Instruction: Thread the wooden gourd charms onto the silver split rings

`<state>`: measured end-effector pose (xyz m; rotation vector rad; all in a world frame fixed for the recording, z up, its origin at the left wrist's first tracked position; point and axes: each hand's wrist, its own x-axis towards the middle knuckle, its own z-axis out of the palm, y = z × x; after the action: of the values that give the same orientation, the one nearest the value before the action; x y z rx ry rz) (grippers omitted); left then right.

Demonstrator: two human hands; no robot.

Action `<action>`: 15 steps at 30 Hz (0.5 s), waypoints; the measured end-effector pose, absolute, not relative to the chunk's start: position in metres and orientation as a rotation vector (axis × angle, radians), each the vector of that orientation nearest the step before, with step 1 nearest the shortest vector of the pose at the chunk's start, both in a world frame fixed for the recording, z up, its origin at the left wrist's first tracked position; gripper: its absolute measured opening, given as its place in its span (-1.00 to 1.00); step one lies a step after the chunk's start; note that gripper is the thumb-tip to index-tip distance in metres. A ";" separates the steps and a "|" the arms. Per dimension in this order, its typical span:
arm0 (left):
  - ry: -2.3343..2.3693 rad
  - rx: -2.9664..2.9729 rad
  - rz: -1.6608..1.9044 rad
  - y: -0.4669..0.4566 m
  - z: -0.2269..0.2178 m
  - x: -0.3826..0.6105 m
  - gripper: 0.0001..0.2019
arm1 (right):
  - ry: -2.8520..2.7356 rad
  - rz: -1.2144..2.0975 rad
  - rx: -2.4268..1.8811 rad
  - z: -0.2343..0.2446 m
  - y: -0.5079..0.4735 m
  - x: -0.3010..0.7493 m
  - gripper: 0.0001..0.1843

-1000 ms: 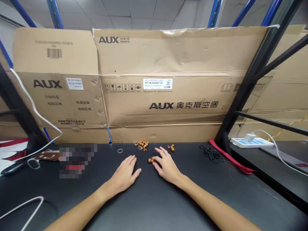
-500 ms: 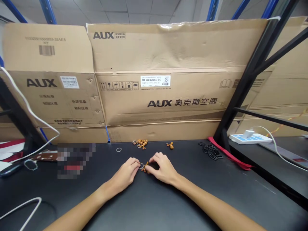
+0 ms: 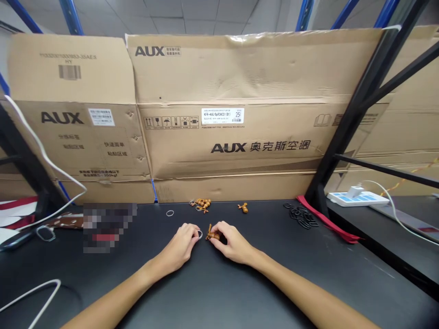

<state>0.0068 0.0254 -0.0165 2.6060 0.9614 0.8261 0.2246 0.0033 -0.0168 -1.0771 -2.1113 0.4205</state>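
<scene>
Between the thumb and fingers of my left hand (image 3: 183,240) is a small silver key ring (image 3: 200,235), partly covered by the fingertips. Just to its right, my right hand (image 3: 231,242) pinches a brown gourd pendant (image 3: 214,236) with a cord loop standing up from it. A narrow gap separates the ring from the pendant. Farther back lie a cluster of similar gourd pendants (image 3: 203,204) and a single gourd pendant (image 3: 244,208). Another silver ring (image 3: 170,213) rests on the dark table (image 3: 212,292) beyond my left hand.
Black ring-like pieces (image 3: 302,214) lie in a pile at the right, beside a red strap (image 3: 329,221). Cardboard boxes (image 3: 226,164) stand along the back edge. A power strip (image 3: 358,197) is at far right; a white cable (image 3: 43,151) hangs at left.
The ring and the gourd pendant, which were touching or overlapping, are now apart. My right hand has shifted slightly, and more of the pendant shows in its fingers.
</scene>
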 end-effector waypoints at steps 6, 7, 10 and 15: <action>0.901 2.689 0.776 0.019 -0.010 0.009 -0.82 | -2.047 0.571 -1.022 -0.010 -0.002 0.220 -0.90; 0.893 2.726 0.756 0.018 -0.008 0.009 -0.81 | -2.039 0.578 -1.023 -0.009 -0.002 0.220 -0.89; 0.873 2.813 0.705 0.016 -0.005 0.010 -0.78 | -2.019 0.602 -1.046 -0.009 -0.002 0.219 -0.86; 0.831 2.856 0.677 0.016 -0.004 0.009 -0.73 | -2.033 0.585 -1.038 -0.010 -0.001 0.219 -0.82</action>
<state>0.0094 0.0161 -0.0043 2.8564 0.8309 0.6770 0.2194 -0.0015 -0.0096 -1.0384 -2.0332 0.5849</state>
